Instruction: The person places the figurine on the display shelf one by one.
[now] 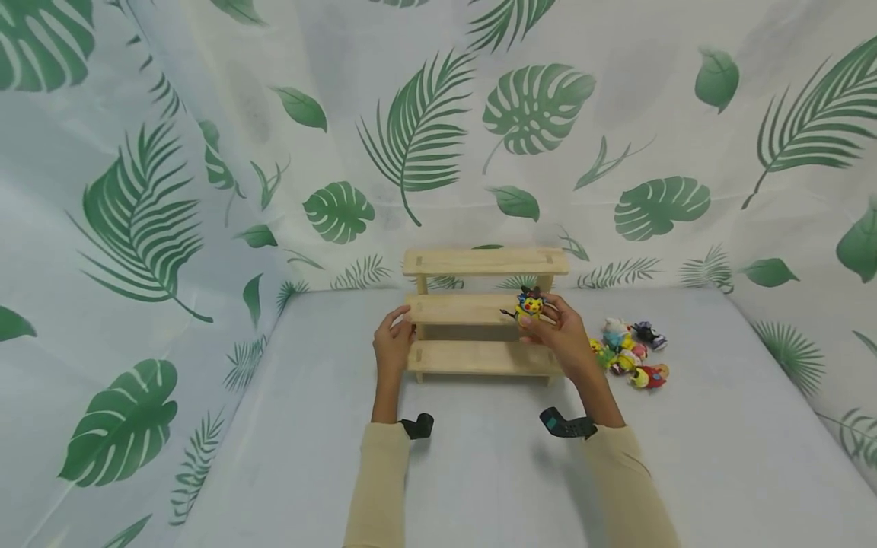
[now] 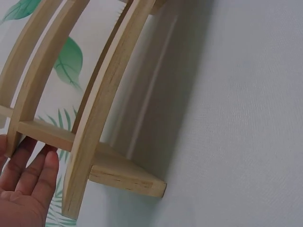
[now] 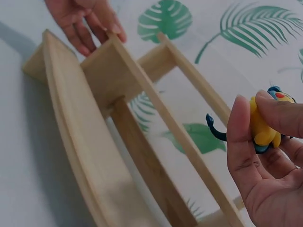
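Note:
A small yellow figurine (image 1: 530, 305) with red cheeks and a dark-blue headpiece is pinched between the thumb and fingers of my right hand (image 1: 565, 339). Its thin dark tail pokes out to the left, and in the right wrist view the figurine's yellow body (image 3: 265, 124) shows between the fingertips. Behind it stands a three-tier wooden shelf (image 1: 473, 358); the figurine overlaps the right part of the middle tier in the head view. My left hand (image 1: 393, 344) grips the left end of that middle tier, its fingers (image 2: 29, 172) reaching under the board.
Several colourful figurines (image 1: 626, 354) lie in a pile on the white tabletop (image 1: 479, 472), to the right of the shelf. A white curtain (image 1: 438, 152) printed with green leaves hangs behind. Each wrist carries a black camera mount (image 1: 565, 425).

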The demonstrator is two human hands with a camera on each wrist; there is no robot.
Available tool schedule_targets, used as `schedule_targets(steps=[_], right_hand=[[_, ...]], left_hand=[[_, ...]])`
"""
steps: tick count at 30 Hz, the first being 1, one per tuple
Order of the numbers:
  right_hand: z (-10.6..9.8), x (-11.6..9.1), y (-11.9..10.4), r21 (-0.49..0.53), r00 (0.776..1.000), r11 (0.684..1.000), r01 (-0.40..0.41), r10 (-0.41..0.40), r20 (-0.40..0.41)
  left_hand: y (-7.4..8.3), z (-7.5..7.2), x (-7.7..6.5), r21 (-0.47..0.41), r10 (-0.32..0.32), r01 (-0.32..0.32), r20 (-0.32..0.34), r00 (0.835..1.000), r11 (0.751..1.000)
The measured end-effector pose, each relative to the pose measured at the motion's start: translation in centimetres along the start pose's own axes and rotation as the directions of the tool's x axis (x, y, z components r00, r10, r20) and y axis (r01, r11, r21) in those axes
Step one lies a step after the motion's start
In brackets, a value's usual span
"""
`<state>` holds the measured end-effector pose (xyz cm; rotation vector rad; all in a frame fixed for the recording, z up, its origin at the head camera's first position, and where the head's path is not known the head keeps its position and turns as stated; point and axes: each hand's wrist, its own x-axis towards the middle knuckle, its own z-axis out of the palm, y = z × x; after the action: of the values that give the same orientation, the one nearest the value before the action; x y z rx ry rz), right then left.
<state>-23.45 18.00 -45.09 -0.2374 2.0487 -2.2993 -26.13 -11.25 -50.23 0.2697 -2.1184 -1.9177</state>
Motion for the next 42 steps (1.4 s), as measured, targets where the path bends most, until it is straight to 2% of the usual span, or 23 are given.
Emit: schedule_targets(steps=[4,9,16,20,26,28,31,36,39,42], right_hand=[[1.2,1.2,-0.4,0.005,1.000,1.000,0.016,-0.016,0.003],[3.3,3.2,-0.7,0.031,0.998,0.998,0.056,-0.056,0.005],[5.7,5.2,-0.7,-0.082,0.994,0.991,0.103,-0.101,0.028],[6.7,5.8,-0.7,-0.123,0.992,0.985,0.123,-0.118,0.047],[8.0,6.8,-1.1,-0.172,0.989,0.975,0.140,-0.130,0.069],[8.4,7.2,-1.2,-0.189,0.988,0.971,0.148,-0.137,0.069],[9.0,8.1,-1.6,-0.229,0.986,0.959,0.166,-0.154,0.068],[9.7,9.5,-2.1,-0.346,0.981,0.918,0.194,-0.181,0.071],[10.3,10.2,-2.4,-0.449,0.969,0.860,0.242,-0.235,0.071],[10.8,10.9,-2.4,-0.508,0.952,0.810,0.292,-0.299,0.071]], left_hand=[[-0.3,0.0,0.1,-0.066,-0.048,0.049,0.012,0.999,0.997],[-0.9,-0.1,0.2,-0.085,-0.044,0.044,0.005,0.999,0.995],[-1.5,0.0,0.0,-0.103,-0.063,0.063,0.004,0.998,0.993],[-1.1,-0.2,-0.4,-0.121,-0.077,0.079,0.019,0.997,0.989],[0.8,-1.0,-1.4,-0.129,-0.070,0.078,0.065,0.995,0.989],[0.8,-1.1,-1.5,-0.137,-0.050,0.060,0.069,0.996,0.989],[0.1,-0.8,-1.0,-0.168,-0.026,0.036,0.060,0.998,0.985],[-1.3,-0.3,0.1,-0.162,-0.018,0.021,0.024,1.000,0.987],[-1.3,-0.3,0.4,-0.152,-0.013,0.015,0.014,1.000,0.988],[-1.3,-0.3,0.5,-0.143,-0.011,0.013,0.013,1.000,0.990]])
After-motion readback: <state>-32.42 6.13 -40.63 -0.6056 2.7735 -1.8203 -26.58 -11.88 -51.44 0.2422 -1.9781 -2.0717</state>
